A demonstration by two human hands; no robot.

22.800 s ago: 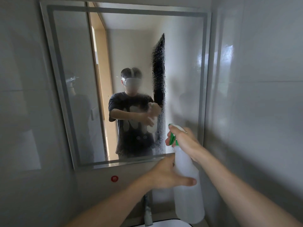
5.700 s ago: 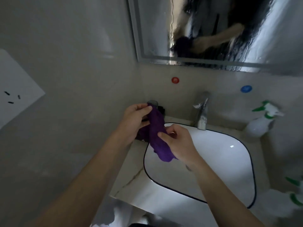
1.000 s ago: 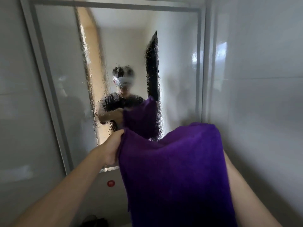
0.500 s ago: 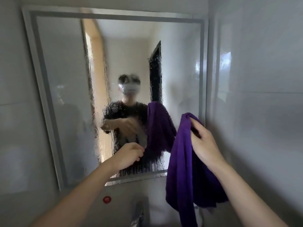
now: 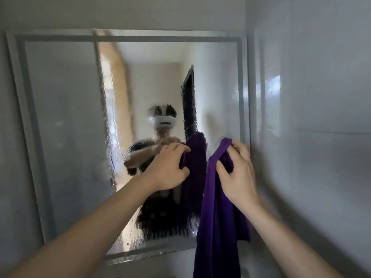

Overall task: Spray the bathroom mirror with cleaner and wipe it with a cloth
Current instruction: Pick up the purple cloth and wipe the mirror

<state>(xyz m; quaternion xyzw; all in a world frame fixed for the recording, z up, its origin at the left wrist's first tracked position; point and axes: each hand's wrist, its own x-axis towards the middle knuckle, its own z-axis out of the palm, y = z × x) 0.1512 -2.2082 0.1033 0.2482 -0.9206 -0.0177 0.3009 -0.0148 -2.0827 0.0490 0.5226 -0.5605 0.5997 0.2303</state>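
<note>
The wall mirror (image 5: 66, 117) fills the middle of the view, and its glass is wet with streaks and droplets, thickest in the centre. A purple cloth (image 5: 216, 217) hangs in front of the mirror's lower right corner. My right hand (image 5: 234, 171) grips the cloth's bunched top edge. My left hand (image 5: 168, 167) is raised just left of the cloth with its fingers loosely curled, and it holds nothing. The purple shape beside it is the cloth's reflection. The spray bottle is out of view.
A glossy tiled wall (image 5: 311, 137) stands close on the right and meets the mirror's right edge. A grey wall (image 5: 8, 177) lies to the left of the mirror. The reflection shows a person, a doorway and a dark door edge.
Both hands have risen a little against the mirror. My left hand has moved up and right, closer to the cloth. My right hand still holds the cloth's top.
</note>
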